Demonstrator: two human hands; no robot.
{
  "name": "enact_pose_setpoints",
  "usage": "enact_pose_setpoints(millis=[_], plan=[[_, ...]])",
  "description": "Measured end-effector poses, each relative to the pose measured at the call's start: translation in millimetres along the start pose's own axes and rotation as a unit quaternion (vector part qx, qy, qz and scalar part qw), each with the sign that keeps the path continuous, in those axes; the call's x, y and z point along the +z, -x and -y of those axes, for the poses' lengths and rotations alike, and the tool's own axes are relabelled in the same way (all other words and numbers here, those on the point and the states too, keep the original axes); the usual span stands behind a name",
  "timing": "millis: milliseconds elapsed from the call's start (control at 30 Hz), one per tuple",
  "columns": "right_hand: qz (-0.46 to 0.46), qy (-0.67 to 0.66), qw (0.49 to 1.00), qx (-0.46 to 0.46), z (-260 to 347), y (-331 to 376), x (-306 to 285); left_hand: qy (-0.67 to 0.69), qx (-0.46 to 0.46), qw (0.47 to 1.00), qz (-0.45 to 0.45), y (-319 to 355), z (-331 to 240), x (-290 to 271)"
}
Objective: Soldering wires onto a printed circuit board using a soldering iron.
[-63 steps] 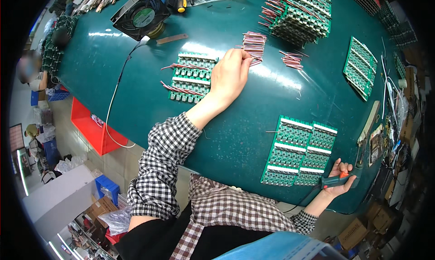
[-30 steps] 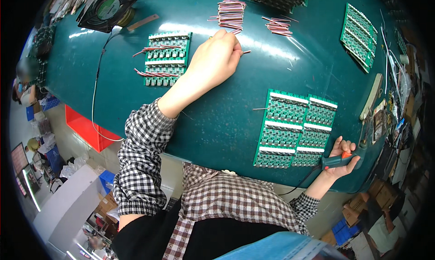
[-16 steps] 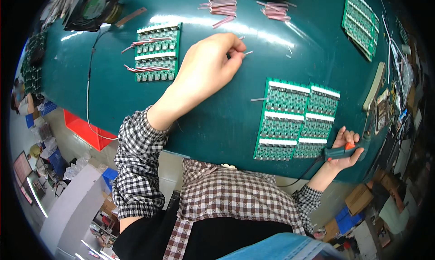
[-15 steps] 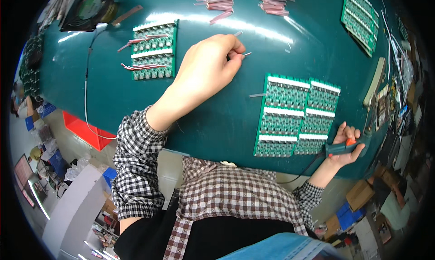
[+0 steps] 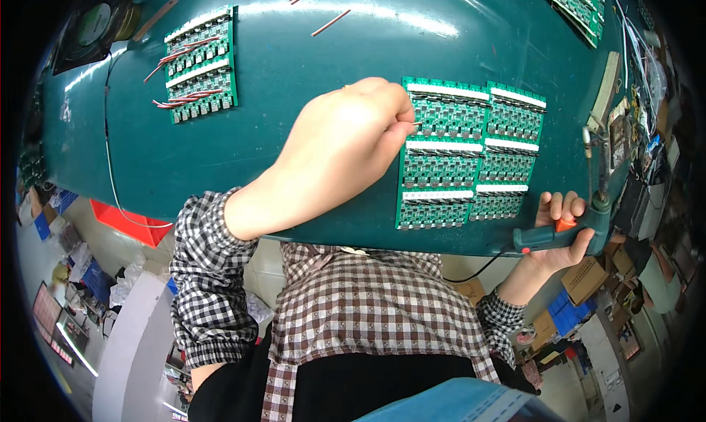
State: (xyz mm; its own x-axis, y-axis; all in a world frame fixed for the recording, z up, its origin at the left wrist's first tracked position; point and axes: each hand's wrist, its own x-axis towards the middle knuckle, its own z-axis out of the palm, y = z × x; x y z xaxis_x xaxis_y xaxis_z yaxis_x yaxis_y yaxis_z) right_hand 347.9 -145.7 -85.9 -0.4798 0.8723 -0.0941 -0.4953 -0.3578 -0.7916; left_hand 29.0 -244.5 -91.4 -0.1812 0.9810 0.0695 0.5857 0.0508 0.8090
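Note:
My left hand (image 5: pixel 346 142) is closed in a pinch at the upper left edge of a green circuit board panel (image 5: pixel 441 161). A thin piece of wire (image 5: pixel 417 123) pokes out from its fingertips over the board; the rest of it is hidden by the fingers. A second board panel (image 5: pixel 509 157) lies close against the first on the right. My right hand (image 5: pixel 557 259) is wrapped round the handle of a green soldering gun (image 5: pixel 540 238) with an orange trigger. Its metal tip (image 5: pixel 587 137) points away from me, to the right of the boards.
Another panel (image 5: pixel 200 65) with red and white wires lies at the left. Loose wires (image 5: pixel 330 23) are at the far side. More boards (image 5: pixel 577 6) sit at the far right, near a cluttered edge. A fan (image 5: pixel 95 25) stands far left; a red bin (image 5: pixel 129 222) is below the table.
My left hand has moved right, from above the bare table to the board's left edge. The view has shifted, and more of the soldering gun's front now shows.

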Motion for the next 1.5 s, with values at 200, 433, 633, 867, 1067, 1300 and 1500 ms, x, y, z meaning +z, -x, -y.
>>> enact_pose_setpoints(millis=[200,433,633,867,1067,1300,1500], plan=[[0.0,0.024,1.0,-0.001,-8.8,-10.6,9.9,-0.072,-0.005,0.997,0.011,-5.2,10.2,-11.6],[-0.149,-0.062,0.985,-0.061,-2.1,-13.4,-10.7,0.014,-0.018,0.999,0.024,10.5,28.8,-5.1],[-0.147,-0.167,0.974,-0.053,-4.2,-11.0,-30.5,0.1,-0.067,0.992,0.046,17.9,21.3,-10.8],[-0.099,-0.102,0.988,-0.06,-3.8,-20.2,-36.3,0.121,-0.076,0.988,0.06,10.4,25.9,-17.0],[-0.046,-0.14,0.986,-0.082,-6.7,-2.6,-55.6,0.137,-0.058,0.987,0.065,8.9,27.1,-8.9],[-0.037,-0.178,0.982,-0.055,-9.9,-29.3,-36.8,0.133,-0.038,0.99,-0.017,2.6,16.1,-27.0],[-0.049,-0.139,0.989,-0.008,-3.3,-21.6,-30.6,0.141,-0.147,0.979,0.011,-1.9,9.5,-26.6]])
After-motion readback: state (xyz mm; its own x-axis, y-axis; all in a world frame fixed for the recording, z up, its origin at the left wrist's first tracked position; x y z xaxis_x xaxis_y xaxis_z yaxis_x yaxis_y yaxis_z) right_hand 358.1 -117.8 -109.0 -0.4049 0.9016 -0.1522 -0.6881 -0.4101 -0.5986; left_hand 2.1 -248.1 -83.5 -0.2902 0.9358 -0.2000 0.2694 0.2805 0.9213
